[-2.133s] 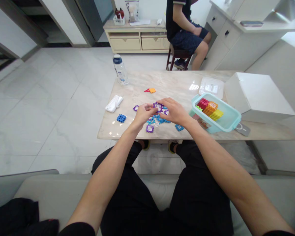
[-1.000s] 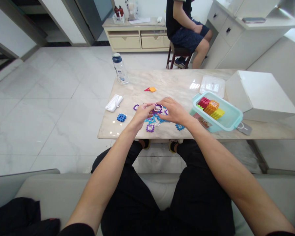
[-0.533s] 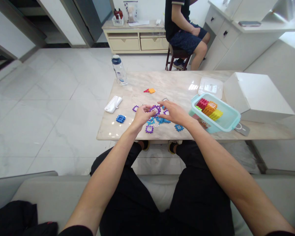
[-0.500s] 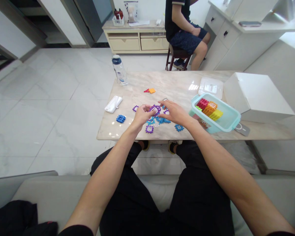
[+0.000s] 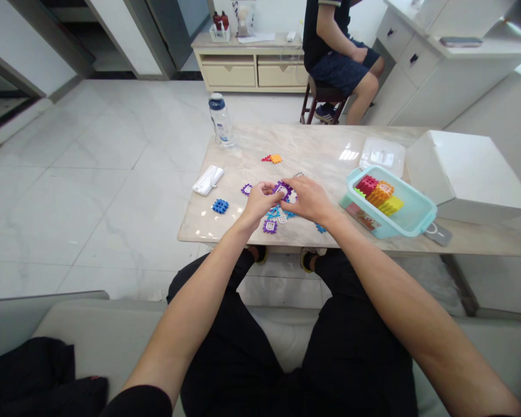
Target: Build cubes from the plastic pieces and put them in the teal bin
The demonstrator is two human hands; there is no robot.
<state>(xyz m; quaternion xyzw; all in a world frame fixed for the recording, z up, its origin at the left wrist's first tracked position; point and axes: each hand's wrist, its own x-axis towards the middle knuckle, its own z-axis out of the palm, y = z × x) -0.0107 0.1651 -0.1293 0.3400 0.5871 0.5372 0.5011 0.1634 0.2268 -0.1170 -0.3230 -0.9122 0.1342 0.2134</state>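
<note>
Between my hands, just above the table, is a purple building tile [image 5: 282, 189] with a white grid insert. My left hand [image 5: 261, 200] pinches it from the left. From the right, the fingers of my right hand [image 5: 306, 198] close on its edge. Beneath lie loose blue tiles [image 5: 273, 212], partly hidden by my hands, and a small white grid piece [image 5: 282, 219]. Another purple tile [image 5: 270, 226] rests nearer me, and one more purple tile [image 5: 246, 189] is left of my left hand. A stack of blue tiles [image 5: 220, 206] sits farther left.
On the right stands a light-blue bin [image 5: 391, 231] holding red, orange and yellow tiles, with a clear lid [image 5: 382, 155] and a white box [image 5: 473, 174] behind. A water bottle [image 5: 222, 123], tissue pack [image 5: 208, 180] and orange tile [image 5: 276, 158] are on the table. A person [image 5: 338, 52] sits beyond.
My right hand has closed in from apart onto the purple tile, which now tilts up more between both hands. The whole view has shifted slightly.
</note>
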